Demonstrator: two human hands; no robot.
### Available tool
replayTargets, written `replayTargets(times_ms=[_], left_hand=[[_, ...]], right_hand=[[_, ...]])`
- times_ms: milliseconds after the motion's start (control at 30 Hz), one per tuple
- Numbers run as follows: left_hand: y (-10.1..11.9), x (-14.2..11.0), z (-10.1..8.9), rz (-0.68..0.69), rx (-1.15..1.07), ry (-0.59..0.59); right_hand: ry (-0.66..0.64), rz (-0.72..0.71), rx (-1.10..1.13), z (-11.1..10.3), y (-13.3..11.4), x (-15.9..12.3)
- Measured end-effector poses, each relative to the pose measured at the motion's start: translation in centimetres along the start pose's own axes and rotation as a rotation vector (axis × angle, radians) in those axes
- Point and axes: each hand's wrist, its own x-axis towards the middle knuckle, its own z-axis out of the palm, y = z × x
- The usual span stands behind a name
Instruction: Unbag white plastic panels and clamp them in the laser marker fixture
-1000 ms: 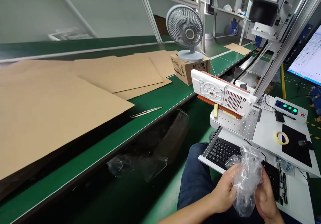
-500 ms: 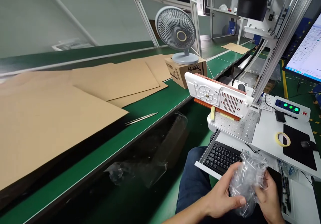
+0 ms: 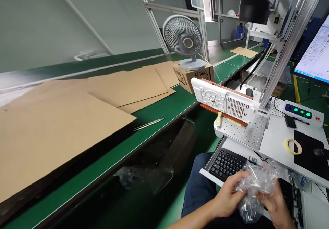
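A crumpled clear plastic bag (image 3: 262, 179) is bunched between my two hands, over my lap at the lower right. My left hand (image 3: 230, 194) grips its left side, thumb and fingers pinched on the film. On the other side my right hand (image 3: 275, 201) is closed on the bag, its fingers partly hidden by the plastic. Whether anything lies inside the bag I cannot tell. Just behind the hands, a black keyboard (image 3: 227, 164) rests on a pulled-out tray (image 3: 205, 172).
A white plastic panel (image 3: 223, 100) stands on an orange fixture above a perforated metal plate (image 3: 253, 133). Yellow tape (image 3: 293, 147) lies on the white bench. Left, cardboard sheets (image 3: 64, 119) and tweezers (image 3: 149, 124) lie on the green belt (image 3: 144, 138). A fan (image 3: 183, 35) stands on a carton (image 3: 183, 78).
My fingers have shifted on the plastic bag, and the left thumb has drawn inward. The bag is bunched differently. The view has tilted slightly, so the surroundings sit lower and further right.
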Motion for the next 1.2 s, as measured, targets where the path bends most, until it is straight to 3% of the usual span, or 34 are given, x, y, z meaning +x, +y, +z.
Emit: replayTargets(times_ms=[200, 300, 433, 567, 700, 900, 1033, 1200], left_hand=[[0.0, 0.7, 0.5, -0.062, -0.037, 0.01], [-0.4, 0.8, -0.8, -0.068, -0.038, 0.061], [-0.7, 0.9, -3.8, -0.12, -0.121, 0.094], [0.2, 1.8, -8.4, -0.086, -0.082, 0.231], [1.5, 3.5, -14.0, -0.046, 0.041, 0.397], [1.9, 7.0, -23.1, 0.01, 0.11, 0.541], [2.2, 10.0, -28.5, 0.051, 0.22, 0.611], [3.3, 14.0, -34.4, 0.06, 0.301, 0.675]], right_hand=[[0.133, 0.071, -0.081, -0.3, 1.3, 1.8], [0.141, 0.03, -0.083, -0.6, 0.9, 2.0], [0.212, -0.048, -0.119, -1.5, 0.2, 2.8], [0.309, -0.083, -0.204, -2.3, -0.9, 3.9], [0.27, -0.059, -0.272, -2.2, -2.4, 5.0], [0.165, -0.255, -0.272, -0.2, -4.3, 7.9], [0.043, -0.163, -0.344, 1.2, -5.2, 10.5], [0.08, -0.196, -0.429, 3.2, -6.3, 13.8]])
